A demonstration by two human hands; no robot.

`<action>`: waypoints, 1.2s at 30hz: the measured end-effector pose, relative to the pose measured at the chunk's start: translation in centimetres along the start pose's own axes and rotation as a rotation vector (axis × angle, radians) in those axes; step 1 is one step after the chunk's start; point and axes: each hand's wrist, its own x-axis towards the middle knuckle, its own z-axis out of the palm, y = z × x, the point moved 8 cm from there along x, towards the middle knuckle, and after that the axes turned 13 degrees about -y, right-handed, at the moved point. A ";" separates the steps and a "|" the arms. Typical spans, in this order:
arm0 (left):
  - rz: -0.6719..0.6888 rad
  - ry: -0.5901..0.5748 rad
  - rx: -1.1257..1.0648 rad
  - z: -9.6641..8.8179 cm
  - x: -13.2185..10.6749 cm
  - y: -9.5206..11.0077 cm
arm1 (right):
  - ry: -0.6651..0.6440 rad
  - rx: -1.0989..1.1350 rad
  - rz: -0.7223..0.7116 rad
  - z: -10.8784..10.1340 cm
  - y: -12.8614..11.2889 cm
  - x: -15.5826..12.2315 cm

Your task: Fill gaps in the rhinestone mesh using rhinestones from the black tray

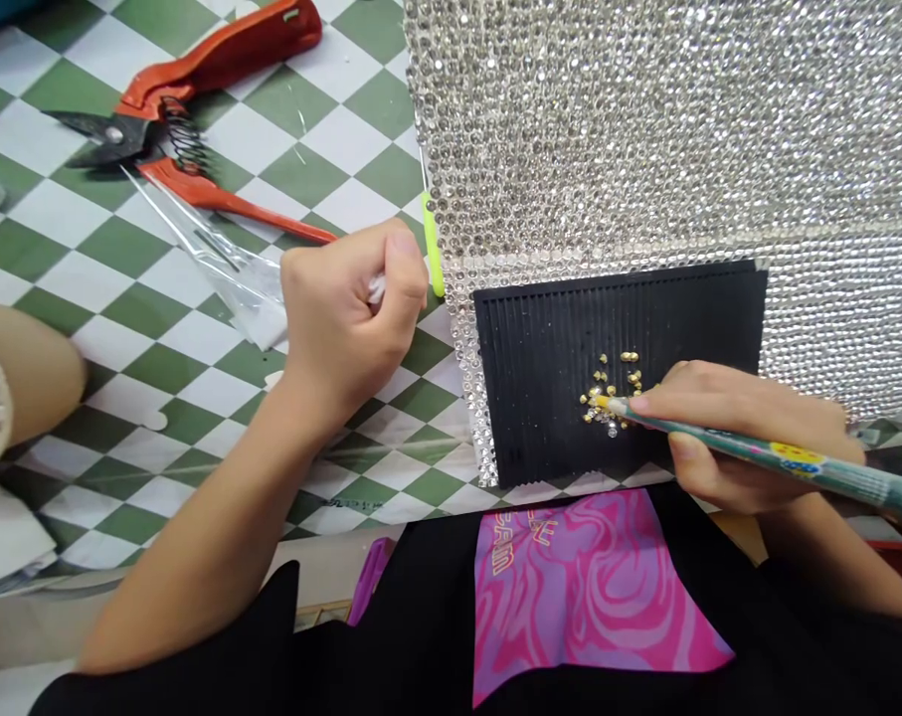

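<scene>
Green pencil (764,451) has a yellow tip; gold stones (634,377) glint near it.

The checked table (361,129) bears shears (174,80) and rhinestone sheeting (644,129).

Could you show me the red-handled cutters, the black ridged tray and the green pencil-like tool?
Red-handled cutters (171,85): head view, upper handle near the pivot.
Black ridged tray (536,378): head view, bare left part.
Green pencil-like tool (753,447): head view, shaft.
</scene>
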 end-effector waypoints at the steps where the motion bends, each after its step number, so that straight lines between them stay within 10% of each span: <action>1: -0.001 -0.003 0.004 0.0 0.0 0.0 | 0.007 -0.011 -0.004 0.0 0.0 0.0; 12: -0.034 0.001 0.014 0.0 -0.2 -0.3 | 0.028 0.038 0.040 -1.4 1.1 -0.5; 24: -0.032 0.056 -0.143 -0.2 0.3 -0.6 | -0.086 -0.031 -0.091 0.4 1.1 11.1; 36: -0.032 0.028 -0.105 -0.2 0.3 -0.4 | -0.147 -0.082 -0.058 2.1 1.8 12.6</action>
